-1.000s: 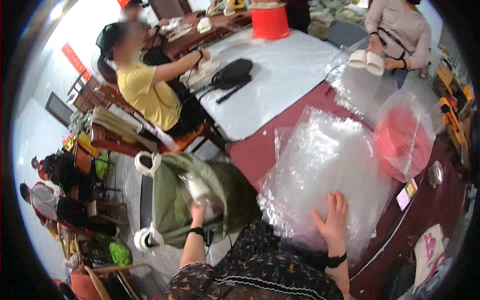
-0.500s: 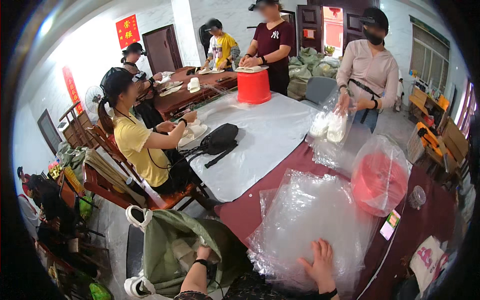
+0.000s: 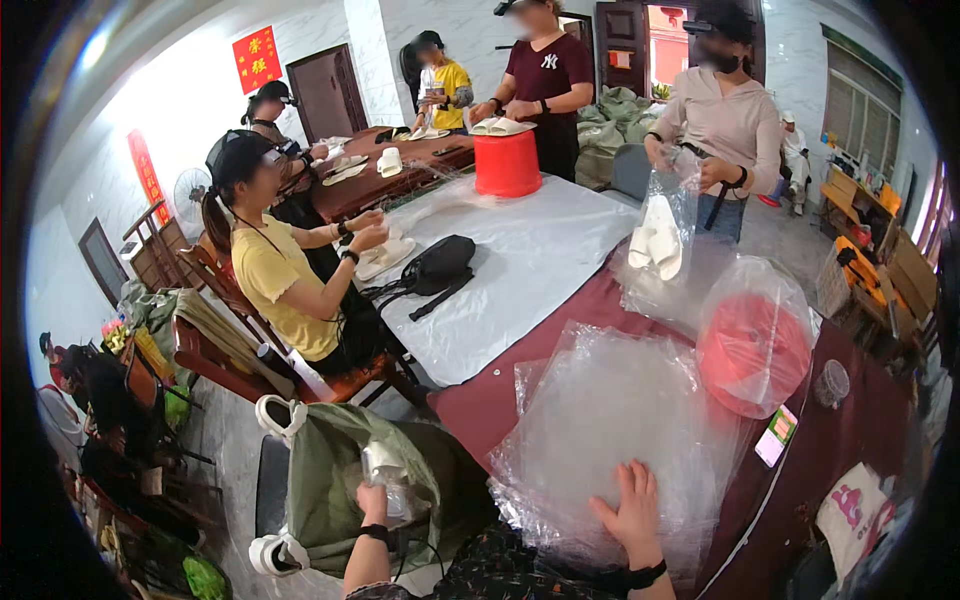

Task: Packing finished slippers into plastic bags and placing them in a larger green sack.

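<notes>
My left hand is closed at the mouth of a green woven sack, gripping a clear plastic bag with something white in it, probably slippers. The sack's rim is spread wide, with white loop-like pieces at its left corners. My right hand lies open, fingers apart, on a stack of clear plastic bags spread over the dark red table cover.
A red tub in clear plastic and a lit phone are right of the stack. Across the table, a co-worker holds a bag of white slippers. A black bag rests on white sheeting. A seated co-worker is at left.
My left hand has moved left in the sack's mouth, and the white bagged thing shows more plainly. My right hand stays on the stack. The co-worker opposite has raised the slipper bag upright.
</notes>
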